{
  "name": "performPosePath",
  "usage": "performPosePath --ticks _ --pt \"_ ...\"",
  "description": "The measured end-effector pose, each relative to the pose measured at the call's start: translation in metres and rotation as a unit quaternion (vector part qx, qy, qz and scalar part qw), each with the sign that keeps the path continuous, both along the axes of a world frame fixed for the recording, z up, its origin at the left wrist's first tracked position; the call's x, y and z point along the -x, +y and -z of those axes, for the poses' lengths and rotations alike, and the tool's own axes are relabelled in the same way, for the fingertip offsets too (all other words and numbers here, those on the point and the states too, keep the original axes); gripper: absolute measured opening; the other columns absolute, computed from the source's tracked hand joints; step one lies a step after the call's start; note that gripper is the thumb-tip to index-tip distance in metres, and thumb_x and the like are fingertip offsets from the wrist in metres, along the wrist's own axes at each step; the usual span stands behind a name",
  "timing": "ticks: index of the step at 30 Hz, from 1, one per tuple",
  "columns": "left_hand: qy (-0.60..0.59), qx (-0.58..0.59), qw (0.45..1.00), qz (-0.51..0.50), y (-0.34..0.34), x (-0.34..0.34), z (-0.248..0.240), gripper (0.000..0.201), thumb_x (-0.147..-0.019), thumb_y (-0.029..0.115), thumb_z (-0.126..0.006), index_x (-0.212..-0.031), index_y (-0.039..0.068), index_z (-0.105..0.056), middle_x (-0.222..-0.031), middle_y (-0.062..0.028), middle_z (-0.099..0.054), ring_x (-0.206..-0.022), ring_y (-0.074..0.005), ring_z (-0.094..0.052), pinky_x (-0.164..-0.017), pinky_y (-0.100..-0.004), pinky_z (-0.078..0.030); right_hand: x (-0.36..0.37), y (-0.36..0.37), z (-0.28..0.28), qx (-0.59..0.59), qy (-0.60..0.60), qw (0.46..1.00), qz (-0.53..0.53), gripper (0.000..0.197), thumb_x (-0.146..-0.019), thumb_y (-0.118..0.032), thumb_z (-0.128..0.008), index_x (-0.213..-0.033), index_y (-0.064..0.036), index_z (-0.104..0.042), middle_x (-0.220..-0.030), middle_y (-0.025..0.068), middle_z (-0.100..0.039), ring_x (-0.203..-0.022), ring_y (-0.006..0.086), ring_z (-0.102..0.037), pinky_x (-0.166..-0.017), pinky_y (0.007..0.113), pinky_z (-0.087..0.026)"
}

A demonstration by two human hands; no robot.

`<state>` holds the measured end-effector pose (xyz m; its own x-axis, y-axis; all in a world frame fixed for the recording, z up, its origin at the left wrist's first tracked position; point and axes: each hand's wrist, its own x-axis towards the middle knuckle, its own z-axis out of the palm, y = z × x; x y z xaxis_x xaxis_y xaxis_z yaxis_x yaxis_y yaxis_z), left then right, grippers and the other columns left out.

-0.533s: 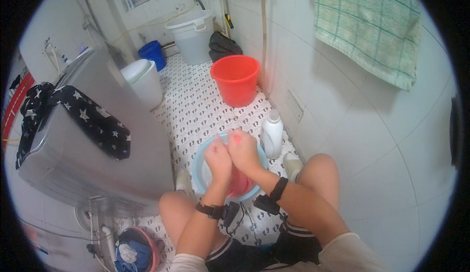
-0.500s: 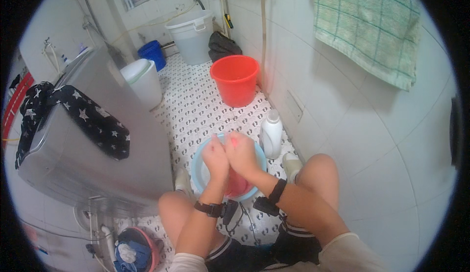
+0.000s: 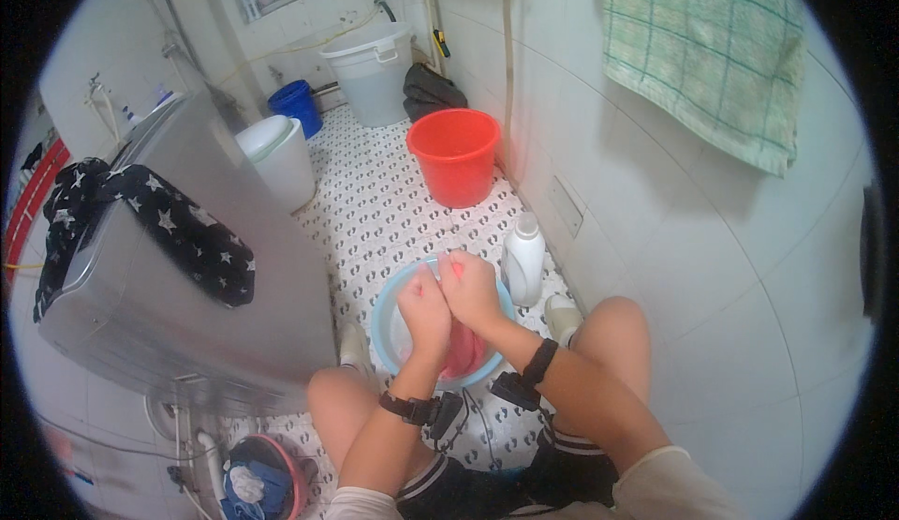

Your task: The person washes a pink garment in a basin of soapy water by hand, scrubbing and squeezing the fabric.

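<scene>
Between my knees a light blue basin stands on the floor with a wet red-pink cloth in it. Over the basin my left hand and my right hand are side by side, both closed in fists. A bit of the red cloth shows at the right hand's fingers, and more hangs below the two hands. What the left fingers grip is mostly hidden, though the fist presses against the same bunched cloth. A white bottle with a handle stands just right of the basin.
A red bucket stands beyond the basin, near the right wall. At left is a grey appliance with a black star-print cloth draped over it. A pink tub of clothes sits lower left. A green checked towel hangs at right.
My left fist has dropped slightly toward me relative to the right one, while both stay closed over the basin. The whole view has shifted a little.
</scene>
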<state>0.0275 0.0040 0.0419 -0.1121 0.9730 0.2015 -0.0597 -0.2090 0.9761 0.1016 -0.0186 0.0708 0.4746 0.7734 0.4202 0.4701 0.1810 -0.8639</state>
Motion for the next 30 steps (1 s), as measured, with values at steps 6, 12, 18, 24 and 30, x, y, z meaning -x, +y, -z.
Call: performPosePath --ticks 6,12,18,24,30 --pt "0.051 0.0 0.999 -0.012 0.012 0.012 -0.003 0.054 -0.104 0.029 -0.049 -0.059 0.001 -0.047 -0.054 -0.0001 -0.046 -0.054 -0.0089 -0.036 -0.049 -0.0344 -0.032 0.012 -0.003 -0.001 -0.035 -0.035 0.999 -0.012 0.035 -0.094 -0.023 -0.06 -0.07 0.002 -0.057 -0.065 0.0253 -0.057 -0.061 0.0447 -0.056 -0.057 0.049 -0.043" --pt "0.049 -0.001 0.999 -0.016 0.02 0.013 0.01 0.055 -0.106 0.031 -0.048 -0.059 0.001 -0.05 -0.055 0.001 -0.049 -0.053 -0.0077 -0.039 -0.049 -0.0313 -0.034 0.011 -0.003 -0.002 0.008 0.018 1.0 -0.023 0.034 -0.094 -0.023 -0.06 -0.072 0.0024 -0.057 -0.066 0.0249 -0.057 -0.06 0.0392 -0.055 -0.058 0.045 -0.043" --pt "0.033 0.005 0.999 0.008 -0.001 -0.004 -0.01 0.054 -0.104 0.029 -0.048 -0.061 -0.004 -0.049 -0.053 -0.0048 -0.046 -0.055 -0.0109 -0.039 -0.05 -0.0379 -0.033 -0.006 0.004 0.007 0.009 -0.012 1.0 0.0 0.029 -0.094 -0.019 -0.06 -0.076 0.0038 -0.057 -0.067 0.0245 -0.056 -0.058 0.0341 -0.055 -0.059 0.041 -0.044" --pt "0.069 0.0 0.997 -0.024 0.004 0.007 -0.01 0.056 -0.106 0.032 -0.044 -0.061 -0.001 -0.052 -0.054 -0.005 -0.05 -0.054 -0.013 -0.043 -0.052 -0.0368 -0.036 0.008 -0.003 0.002 -0.042 -0.036 0.998 -0.017 0.031 -0.094 -0.019 -0.06 -0.074 0.0042 -0.058 -0.066 0.0237 -0.055 -0.057 0.0317 -0.055 -0.058 0.041 -0.042" --pt "0.039 0.001 0.999 0.003 0.01 0.006 -0.003 0.057 -0.106 0.033 -0.043 -0.061 0.0 -0.053 -0.056 -0.0077 -0.054 -0.053 -0.0172 -0.045 -0.055 -0.038 -0.039 0.005 -0.003 -0.009 0.022 0.012 1.0 -0.006 0.038 -0.097 -0.028 -0.056 -0.074 0.0022 -0.059 -0.07 0.0264 -0.06 -0.067 0.0413 -0.064 -0.063 0.05 -0.046"
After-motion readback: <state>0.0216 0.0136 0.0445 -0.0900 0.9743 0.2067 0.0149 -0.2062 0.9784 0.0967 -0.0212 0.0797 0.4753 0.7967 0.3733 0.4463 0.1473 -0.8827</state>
